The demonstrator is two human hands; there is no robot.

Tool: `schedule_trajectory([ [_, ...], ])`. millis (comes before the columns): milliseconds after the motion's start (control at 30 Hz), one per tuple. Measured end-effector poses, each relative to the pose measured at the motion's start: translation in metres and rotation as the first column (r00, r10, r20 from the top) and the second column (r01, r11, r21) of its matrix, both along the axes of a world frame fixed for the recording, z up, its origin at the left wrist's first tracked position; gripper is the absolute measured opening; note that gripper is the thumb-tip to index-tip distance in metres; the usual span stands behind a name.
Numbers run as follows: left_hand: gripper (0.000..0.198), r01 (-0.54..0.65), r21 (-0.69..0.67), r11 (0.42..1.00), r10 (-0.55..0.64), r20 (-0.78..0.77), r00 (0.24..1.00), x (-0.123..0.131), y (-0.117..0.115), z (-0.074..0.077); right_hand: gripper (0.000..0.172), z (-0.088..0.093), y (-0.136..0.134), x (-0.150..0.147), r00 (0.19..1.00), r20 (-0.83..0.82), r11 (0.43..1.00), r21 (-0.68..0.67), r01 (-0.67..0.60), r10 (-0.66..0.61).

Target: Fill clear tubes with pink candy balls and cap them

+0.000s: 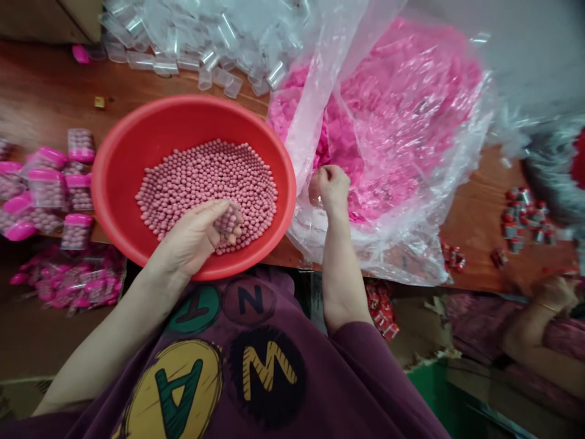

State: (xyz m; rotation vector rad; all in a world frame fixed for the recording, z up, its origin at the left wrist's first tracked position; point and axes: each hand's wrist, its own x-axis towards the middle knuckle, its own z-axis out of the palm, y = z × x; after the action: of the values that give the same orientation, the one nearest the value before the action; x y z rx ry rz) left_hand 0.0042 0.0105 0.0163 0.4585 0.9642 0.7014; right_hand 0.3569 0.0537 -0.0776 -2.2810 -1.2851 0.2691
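Observation:
Low over the red basin (107, 183), my left hand (196, 235) is closed around a small clear plastic container (228, 221) with pink beads in it. Many loose round pink beads (205, 177) lie in the basin beneath. My right hand (336, 189) is closed at the near left edge of a large clear plastic bag (402, 256). Pink plastic pieces (402, 122) fill that bag. Clear film shows at the right fingertips, and whatever they grip is hidden.
Empty clear containers (219, 36) are heaped behind the basin. Filled containers with pink lids (46, 183) stand or lie at left, with more in a box (82, 274) below. Small red-and-silver items (525, 219) lie at right, near another person's hand (555, 292).

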Motion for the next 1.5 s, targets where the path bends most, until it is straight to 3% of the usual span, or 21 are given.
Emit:
schedule_trajectory([
  [133, 0.022, 0.002, -0.001, 1.000, -0.002, -0.027, 1.000, 0.001, 0.002, 0.000, 0.037, -0.008, 0.017, -0.017, 0.998, 0.050, 0.993, -0.107, 0.040, -0.034],
  [367, 0.030, -0.064, -0.046, 0.997, 0.065, 0.016, 0.998, 0.006, 0.006, 0.004, 0.026, -0.010, 0.001, -0.015, 0.999, 0.010, 0.987, -0.155, -0.035, 0.037],
  [400, 0.033, -0.080, -0.041, 0.996, 0.082, 0.039, 0.996, 0.007, 0.007, 0.004, 0.022, -0.009, -0.004, -0.015, 1.000, -0.019, 0.996, -0.089, -0.020, 0.018],
  [467, 0.035, -0.103, -0.025, 0.994, 0.105, 0.082, 0.991, 0.007, 0.009, 0.002, 0.016, -0.004, -0.015, -0.019, 0.995, -0.098, 0.983, 0.177, 0.052, -0.034],
  [500, 0.035, -0.112, -0.021, 0.994, 0.113, 0.100, 0.989, 0.006, 0.010, 0.001, 0.016, 0.002, -0.021, -0.023, 0.988, -0.150, 0.938, 0.337, 0.084, -0.034],
  [567, 0.032, -0.124, -0.022, 0.992, 0.126, 0.124, 0.984, 0.006, 0.012, 0.000, 0.017, 0.022, -0.034, -0.039, 0.981, -0.190, 0.870, 0.490, 0.062, 0.037],
  [633, 0.029, -0.131, -0.028, 0.991, 0.134, 0.135, 0.982, 0.005, 0.013, 0.000, 0.021, 0.050, -0.047, -0.063, 0.948, -0.181, 0.823, 0.555, -0.121, 0.262],
  [700, 0.026, -0.136, -0.033, 0.990, 0.139, 0.136, 0.981, 0.005, 0.013, 0.002, 0.032, 0.075, -0.058, -0.093, 0.844, -0.153, 0.780, 0.492, -0.385, 0.514],
  [767, 0.022, -0.129, -0.028, 0.991, 0.132, 0.136, 0.982, 0.005, 0.011, 0.003, 0.038, 0.092, -0.062, -0.121, 0.733, -0.156, 0.713, 0.434, -0.552, 0.662],
  [867, 0.013, -0.114, 0.004, 0.993, 0.112, 0.142, 0.984, 0.004, 0.008, 0.004, 0.041, 0.097, -0.057, -0.147, 0.614, -0.132, 0.606, 0.413, -0.680, 0.778],
  [933, 0.008, -0.113, 0.016, 0.993, 0.109, 0.147, 0.983, 0.004, 0.007, 0.002, 0.038, 0.092, -0.052, -0.154, 0.581, -0.120, 0.571, 0.426, -0.702, 0.805],
  [1133, 0.008, -0.103, 0.038, 0.994, 0.095, 0.170, 0.981, 0.003, 0.005, -0.001, 0.026, 0.082, -0.050, -0.156, 0.579, -0.177, 0.582, 0.489, -0.650, 0.796],
  [1300, 0.012, -0.074, 0.107, 0.992, 0.053, 0.190, 0.980, 0.004, 0.002, -0.005, 0.022, 0.080, -0.053, -0.162, 0.653, -0.233, 0.666, 0.493, -0.560, 0.721],
  [1500, 0.010, -0.057, 0.170, 0.984, 0.031, 0.153, 0.988, 0.005, -0.001, -0.007, 0.022, 0.084, -0.051, -0.160, 0.630, -0.252, 0.658, 0.494, -0.568, 0.734],
])
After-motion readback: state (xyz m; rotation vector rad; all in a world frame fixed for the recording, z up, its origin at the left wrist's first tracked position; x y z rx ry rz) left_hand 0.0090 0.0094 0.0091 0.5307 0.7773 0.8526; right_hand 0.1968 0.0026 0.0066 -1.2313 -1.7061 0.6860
